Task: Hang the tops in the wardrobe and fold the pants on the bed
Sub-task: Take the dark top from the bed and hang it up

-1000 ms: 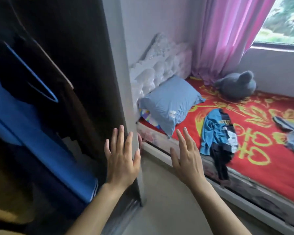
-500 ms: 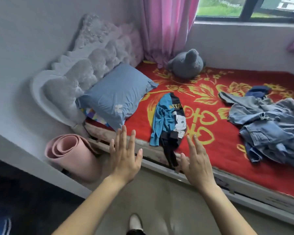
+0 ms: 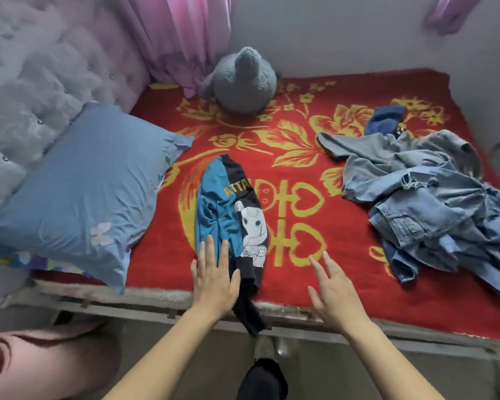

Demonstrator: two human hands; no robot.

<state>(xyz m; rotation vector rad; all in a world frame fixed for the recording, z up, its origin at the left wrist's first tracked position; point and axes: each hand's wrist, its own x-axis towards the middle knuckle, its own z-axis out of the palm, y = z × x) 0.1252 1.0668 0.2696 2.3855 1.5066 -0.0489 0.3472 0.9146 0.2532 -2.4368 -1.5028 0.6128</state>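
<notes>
Your left hand (image 3: 214, 281) was spread flat over the near end of the teal-and-black top (image 3: 228, 215) on the bed (image 3: 344, 232). Your right hand (image 3: 334, 295) hovered open and empty beside the top, and the denim pants (image 3: 430, 209) lay well to its right.

Denim pile (image 3: 430, 203) partly beyond right edge

From where I stand, a broad stretch of bare red blanket (image 3: 350, 226) lies between the blue-and-black top (image 3: 228, 215) and the heap of jeans (image 3: 427, 206). It runs open from the near edge of the bed (image 3: 156, 298) back to the grey plush toy (image 3: 241, 82). The blue pillow (image 3: 87, 192) crowds the top's left side, leaving a narrow strip. The left hand (image 3: 214, 281) is flat over the top's lower end, and the right hand (image 3: 335, 295) over bare blanket.
</notes>
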